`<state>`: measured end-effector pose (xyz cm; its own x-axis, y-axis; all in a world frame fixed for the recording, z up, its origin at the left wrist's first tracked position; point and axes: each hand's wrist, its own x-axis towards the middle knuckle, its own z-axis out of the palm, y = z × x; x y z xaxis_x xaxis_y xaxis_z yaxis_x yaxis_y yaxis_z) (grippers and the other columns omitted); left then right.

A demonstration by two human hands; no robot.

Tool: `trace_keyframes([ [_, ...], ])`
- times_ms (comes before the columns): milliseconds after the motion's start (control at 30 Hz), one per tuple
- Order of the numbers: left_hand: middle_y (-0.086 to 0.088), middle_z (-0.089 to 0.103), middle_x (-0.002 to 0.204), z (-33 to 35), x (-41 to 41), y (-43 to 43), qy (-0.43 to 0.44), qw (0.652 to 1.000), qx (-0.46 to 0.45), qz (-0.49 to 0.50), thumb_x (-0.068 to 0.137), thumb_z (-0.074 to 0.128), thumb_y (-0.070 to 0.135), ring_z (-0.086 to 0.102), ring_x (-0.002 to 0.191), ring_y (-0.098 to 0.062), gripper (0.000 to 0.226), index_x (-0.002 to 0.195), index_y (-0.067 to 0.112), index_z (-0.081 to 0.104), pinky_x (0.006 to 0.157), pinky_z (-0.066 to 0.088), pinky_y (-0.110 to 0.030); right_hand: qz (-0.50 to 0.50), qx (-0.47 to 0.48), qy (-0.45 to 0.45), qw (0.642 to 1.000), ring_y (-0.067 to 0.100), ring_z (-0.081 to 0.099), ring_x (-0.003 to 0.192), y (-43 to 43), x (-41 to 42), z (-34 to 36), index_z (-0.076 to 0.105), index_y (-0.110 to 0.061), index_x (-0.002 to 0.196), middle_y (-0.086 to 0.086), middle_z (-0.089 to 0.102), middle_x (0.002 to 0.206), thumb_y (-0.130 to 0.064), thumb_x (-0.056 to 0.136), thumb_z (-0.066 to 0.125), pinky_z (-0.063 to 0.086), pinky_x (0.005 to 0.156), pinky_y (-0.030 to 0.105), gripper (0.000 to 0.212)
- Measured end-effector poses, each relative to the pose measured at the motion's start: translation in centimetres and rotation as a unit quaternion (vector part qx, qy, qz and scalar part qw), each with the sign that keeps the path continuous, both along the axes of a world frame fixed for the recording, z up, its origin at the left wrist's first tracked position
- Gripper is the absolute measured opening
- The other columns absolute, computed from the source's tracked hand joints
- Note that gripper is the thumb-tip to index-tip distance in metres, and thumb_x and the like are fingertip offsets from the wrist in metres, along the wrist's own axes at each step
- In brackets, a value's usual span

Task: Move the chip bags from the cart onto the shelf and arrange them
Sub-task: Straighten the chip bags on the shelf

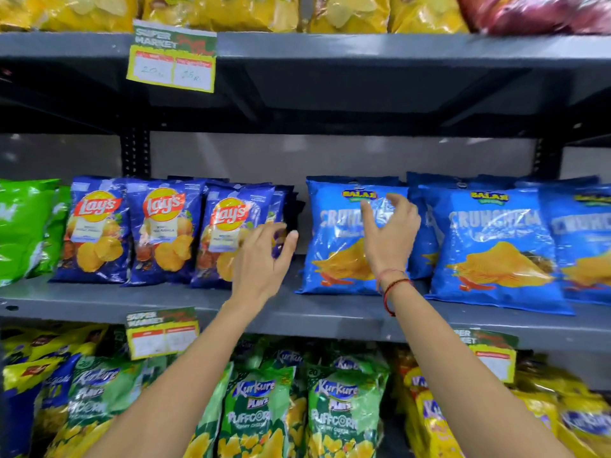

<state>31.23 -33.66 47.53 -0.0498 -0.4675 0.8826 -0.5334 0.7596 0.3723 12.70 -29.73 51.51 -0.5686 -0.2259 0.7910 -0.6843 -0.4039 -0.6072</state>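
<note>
On the grey middle shelf (165,300) stand three rows of dark blue Lay's bags (162,231) at the left and light blue Crunchex bags (337,239) at the right. My left hand (264,259) is open, fingers spread, in front of the rightmost Lay's bag (228,236), at the gap between the two kinds. My right hand (388,233) is open too, its fingers against the front of the leftmost Crunchex bag. Neither hand holds anything. The cart is out of view.
Green bags (23,226) fill the far left of the middle shelf. Yellow bags (231,11) line the shelf above, Kurkure Puffcorn bags (254,414) the shelf below. Price tags (172,57) hang from the shelf edges. More Crunchex bags (496,246) stand to the right.
</note>
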Motion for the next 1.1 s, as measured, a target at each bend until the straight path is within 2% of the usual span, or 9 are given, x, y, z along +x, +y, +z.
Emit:
trace_keyframes([
  [133,-0.013,0.045,0.142,1.5,-5.3,-2.1,0.080,0.975,0.174,-0.112,0.086,0.049,0.054,0.043,0.129,-0.027,0.069,0.138,0.010,0.038,0.109,0.035,-0.045,0.043,0.123,-0.099,0.987,0.037,0.041,0.128,-0.5,-4.6,-0.4,0.041,-0.004,0.136,0.022,0.045,0.138,-0.047,0.083,0.066,0.033,0.102,0.039,0.072],
  [233,-0.012,0.038,0.148,1.7,-8.0,-3.7,0.135,0.916,0.348,-0.148,0.082,0.042,0.067,0.037,0.134,-0.031,0.081,0.145,0.017,0.025,0.108,0.030,-0.042,0.158,0.215,-0.156,0.951,0.033,0.044,0.132,-1.4,-6.0,-1.4,0.033,-0.008,0.143,0.017,0.046,0.144,-0.054,0.077,0.069,0.035,0.110,0.040,0.088],
  [300,-0.012,0.043,0.144,1.4,-9.3,-4.3,0.165,0.892,0.393,-0.153,0.080,0.038,0.072,0.040,0.129,-0.031,0.082,0.142,0.018,0.032,0.105,0.032,-0.043,0.196,0.220,-0.187,0.937,0.030,0.051,0.125,-2.0,-6.2,-1.9,0.045,-0.012,0.135,0.010,0.056,0.136,-0.056,0.073,0.071,0.039,0.109,0.042,0.081],
  [433,-0.010,0.057,0.127,0.7,-10.7,-4.3,0.230,0.910,0.319,-0.130,0.079,0.040,0.073,0.050,0.108,-0.026,0.071,0.125,0.020,0.052,0.085,0.034,-0.036,0.178,0.176,-0.154,0.956,0.024,0.061,0.103,-3.1,-6.6,-2.1,0.060,-0.019,0.110,0.002,0.068,0.111,-0.055,0.070,0.075,0.046,0.094,0.035,0.056],
  [600,-0.006,0.054,0.134,0.5,-11.7,-4.7,0.218,0.934,0.237,-0.155,0.080,0.041,0.071,0.047,0.119,-0.024,0.070,0.131,0.023,0.045,0.087,0.029,-0.030,0.231,0.107,-0.142,0.956,0.000,0.064,0.087,-3.5,-7.8,-2.4,0.059,-0.026,0.101,-0.007,0.070,0.100,-0.042,0.074,0.078,0.052,0.075,0.016,0.036],
  [700,-0.006,0.053,0.135,0.1,-11.8,-5.3,0.202,0.939,0.240,-0.140,0.082,0.039,0.068,0.044,0.110,-0.019,0.068,0.133,0.023,0.042,0.086,0.026,-0.030,0.245,0.114,-0.153,0.951,0.009,0.066,0.094,-3.8,-8.0,-3.0,0.060,-0.021,0.105,-0.007,0.070,0.102,-0.041,0.074,0.078,0.050,0.077,0.019,0.041],
  [933,-0.008,0.049,0.138,-0.2,-11.5,-5.5,0.204,0.936,0.257,-0.125,0.078,0.038,0.072,0.046,0.122,-0.028,0.078,0.136,0.020,0.039,0.096,0.037,-0.039,0.220,0.155,-0.139,0.953,0.020,0.058,0.114,-2.6,-7.5,-3.3,0.049,-0.015,0.127,0.001,0.064,0.124,-0.049,0.073,0.075,0.046,0.097,0.034,0.069],
  [1000,-0.012,0.043,0.141,0.2,-11.4,-4.7,0.222,0.945,0.218,-0.100,0.076,0.039,0.073,0.043,0.124,-0.029,0.083,0.139,0.019,0.034,0.103,0.034,-0.045,0.189,0.133,-0.103,0.967,0.018,0.053,0.120,-1.8,-7.2,-3.1,0.041,-0.013,0.136,0.004,0.056,0.134,-0.047,0.076,0.074,0.043,0.099,0.032,0.077],
  [1100,-0.016,0.040,0.138,1.2,-11.6,-2.7,0.244,0.966,0.071,-0.037,0.082,0.042,0.064,0.038,0.125,-0.030,0.074,0.136,0.015,0.037,0.106,0.031,-0.046,0.106,0.084,-0.002,0.991,0.022,0.044,0.129,0.1,-7.1,-2.4,0.033,-0.011,0.143,0.008,0.047,0.138,-0.044,0.083,0.068,0.038,0.109,0.038,0.078],
])
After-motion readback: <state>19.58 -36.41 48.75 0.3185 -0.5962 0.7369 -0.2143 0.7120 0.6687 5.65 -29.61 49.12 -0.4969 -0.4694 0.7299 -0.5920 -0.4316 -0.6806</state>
